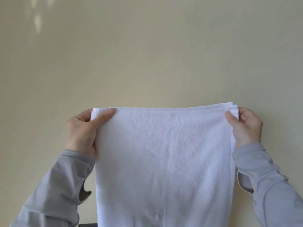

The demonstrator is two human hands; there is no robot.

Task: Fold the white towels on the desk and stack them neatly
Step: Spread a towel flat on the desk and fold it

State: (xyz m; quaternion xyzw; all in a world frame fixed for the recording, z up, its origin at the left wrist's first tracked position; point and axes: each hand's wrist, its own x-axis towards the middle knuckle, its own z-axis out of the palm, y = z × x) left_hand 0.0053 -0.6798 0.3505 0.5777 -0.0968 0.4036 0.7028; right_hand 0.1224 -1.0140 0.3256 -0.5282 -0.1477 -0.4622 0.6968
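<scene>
A white towel (pixel 164 161) hangs upright in front of me, held up in the air by its top edge. My left hand (pixel 82 131) pinches the top left corner, thumb on the front. My right hand (pixel 246 126) pinches the top right corner, where several layered edges show, so the towel looks doubled over. The cloth drops straight down past the bottom of the frame. The desk and any other towels are hidden from view.
A plain beige wall (pixel 147 54) fills the background. Grey sleeves (pixel 54 194) cover both forearms. A small dark object (pixel 86 225) peeks out at the bottom edge, left of the towel.
</scene>
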